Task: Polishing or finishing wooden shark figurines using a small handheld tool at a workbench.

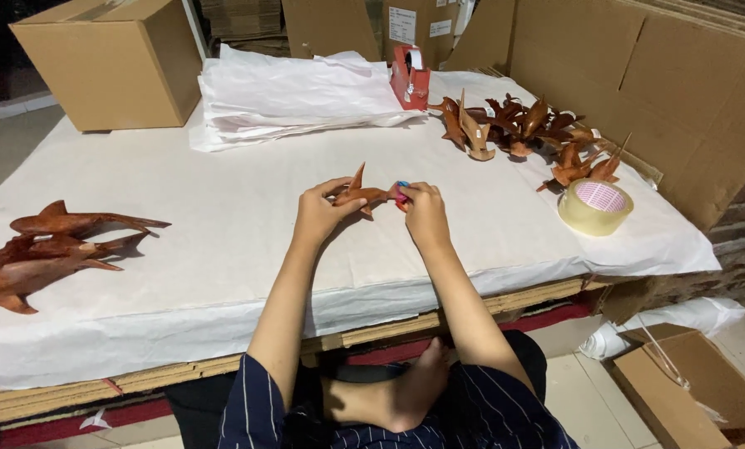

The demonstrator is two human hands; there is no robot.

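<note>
Here, between the hands: one small carved wooden dolphin (362, 194), reddish brown, fin up, lying just above the white paper table cover (223, 274). Left hand (318, 212) closed on its tail end, fingers curled round the wood. Right hand (423, 212) closed at the nose end, pinching a small pink and blue item (402, 193) against the carving; what that item is cannot be told.

Step in hand, as judged: something is being fixed to or marked on the nose of the carving while the left hand steadies it. The next move would call for a firm hold on the tail and a small, exact press by the right fingertips.

Right of the right hand, near: roll of clear packing tape (595, 206), lying flat.

Beyond the right hand: heap of similar small carved dolphins (526, 133).

Well left of the left hand: several larger carved dolphins (44, 249), laid together.

Beyond both hands, farther: red tape dispenser (410, 76); stack of white wrapping paper (298, 96).

Far left, beyond: closed cardboard box (111, 62).
</note>
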